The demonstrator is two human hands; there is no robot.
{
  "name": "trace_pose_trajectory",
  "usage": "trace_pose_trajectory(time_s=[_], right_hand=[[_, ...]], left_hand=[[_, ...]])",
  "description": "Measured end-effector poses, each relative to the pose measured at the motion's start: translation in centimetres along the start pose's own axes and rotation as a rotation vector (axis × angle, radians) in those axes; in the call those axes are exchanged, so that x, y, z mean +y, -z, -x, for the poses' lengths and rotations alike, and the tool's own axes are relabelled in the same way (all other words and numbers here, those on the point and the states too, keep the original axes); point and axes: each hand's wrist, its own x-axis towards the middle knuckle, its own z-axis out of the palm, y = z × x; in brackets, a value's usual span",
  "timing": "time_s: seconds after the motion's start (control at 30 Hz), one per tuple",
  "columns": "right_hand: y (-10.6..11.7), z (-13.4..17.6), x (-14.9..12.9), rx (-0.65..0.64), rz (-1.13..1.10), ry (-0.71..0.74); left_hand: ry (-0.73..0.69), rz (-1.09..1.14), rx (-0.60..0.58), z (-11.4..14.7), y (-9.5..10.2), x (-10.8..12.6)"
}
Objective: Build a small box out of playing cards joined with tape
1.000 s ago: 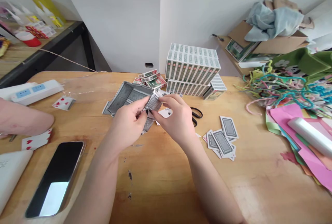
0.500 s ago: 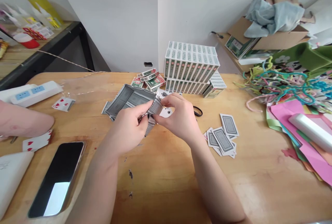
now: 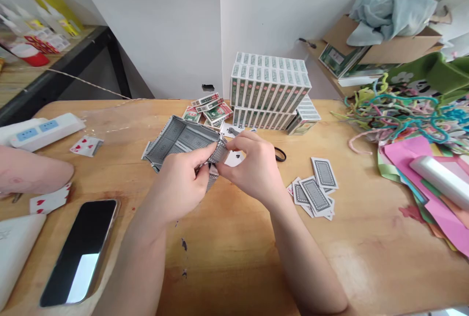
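Note:
A tray-like box made of grey-backed playing cards rests on the table, its walls built from folded cards. My left hand is closed on the right end of this card box, thumb and forefinger pinching its edge. Against the same corner, my right hand pinches a folded playing card between thumb and fingers. My fingers hide the exact join. Just behind my right hand lie face-up spade cards. To the right is a loose pile of playing cards, mostly backs up.
Boxed card decks stand stacked at the back, with several loose card boxes beside them. A phone and a power strip lie left, near another person's arm. Yarn and coloured paper sit right.
Both hands keep their pinch at the box corner, with only tiny finger shifts. The view has shifted slightly; the box and the piles stay put.

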Motion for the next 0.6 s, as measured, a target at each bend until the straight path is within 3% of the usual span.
trace_pose_trajectory(time_s=[0.4, 0.6], right_hand=[[-0.30, 0.09, 0.25, 0.046, 0.073, 0.068], [-0.56, 0.38, -0.26, -0.027, 0.218, 0.100]], left_hand=[[0.010, 0.045, -0.029, -0.24, 0.18, 0.48], [0.005, 0.119, -0.058, -0.59, -0.34, 0.19]])
